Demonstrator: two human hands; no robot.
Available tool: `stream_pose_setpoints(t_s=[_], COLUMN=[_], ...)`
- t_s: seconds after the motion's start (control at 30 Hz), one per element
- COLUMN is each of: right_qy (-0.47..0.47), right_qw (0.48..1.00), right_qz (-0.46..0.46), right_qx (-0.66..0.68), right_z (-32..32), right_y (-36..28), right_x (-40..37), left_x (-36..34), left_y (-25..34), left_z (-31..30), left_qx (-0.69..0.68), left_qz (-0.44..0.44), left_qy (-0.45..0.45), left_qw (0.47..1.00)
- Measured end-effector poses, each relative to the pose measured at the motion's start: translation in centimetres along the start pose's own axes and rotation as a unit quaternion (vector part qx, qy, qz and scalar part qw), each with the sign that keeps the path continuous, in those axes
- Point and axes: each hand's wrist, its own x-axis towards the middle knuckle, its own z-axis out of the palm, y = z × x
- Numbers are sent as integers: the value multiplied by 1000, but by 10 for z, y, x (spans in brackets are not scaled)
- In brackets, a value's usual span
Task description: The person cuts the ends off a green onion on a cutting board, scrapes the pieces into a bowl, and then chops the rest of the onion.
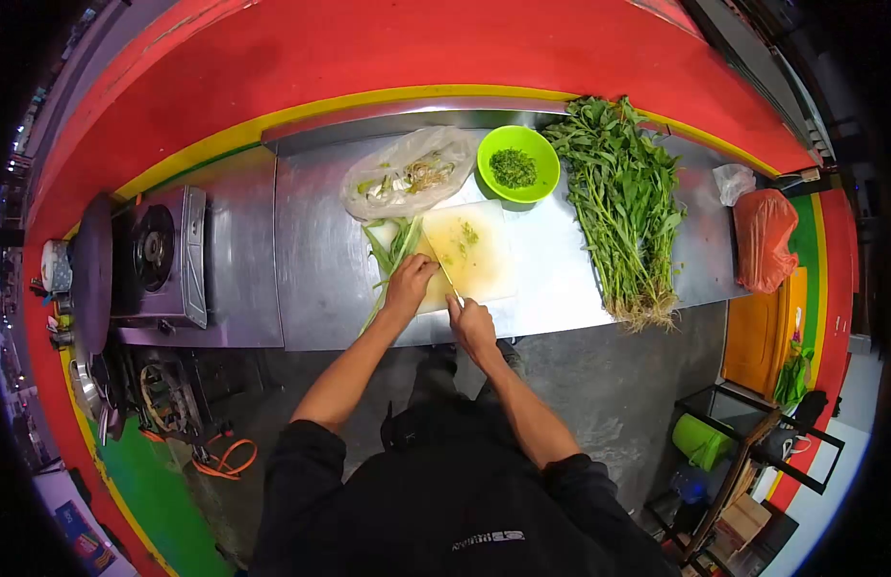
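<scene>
On the steel table lies a pale cutting board (490,252), its middle stained yellow, with a small pile of chopped greens (468,234) on it. My right hand (473,327) grips the handle of a knife (448,277), whose blade points away from me across the board. Just left of the blade, my left hand (410,288) is closed with curled fingers over long green stalks (400,244) at the board's left edge. The stalks are partly hidden under that hand. Behind the board, a bright green bowl (549,180) holds finely chopped greens (514,167).
A clear plastic bag (368,192) with root trimmings lies behind the stalks. A large bunch of leafy greens (623,192) with roots covers the right side. Farther right stands a red plastic bag (764,240). A gas stove (166,255) occupies the left end of the steel table (320,279).
</scene>
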Motion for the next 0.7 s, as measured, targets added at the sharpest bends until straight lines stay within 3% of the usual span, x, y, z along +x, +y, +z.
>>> stream_pose_setpoints(t_s=[0.37, 0.7], right_qy=[-24, 11], right_qw=[1000, 999], right_qz=[16, -27], right_qx=[11, 23], right_z=[-12, -7], right_y=[4, 1], right_x=[-10, 4], left_x=[7, 4], left_y=[-3, -3], left_z=[6, 0], left_qx=[-28, -24], left_qz=[7, 21], left_qy=[10, -15], left_qw=[1000, 999])
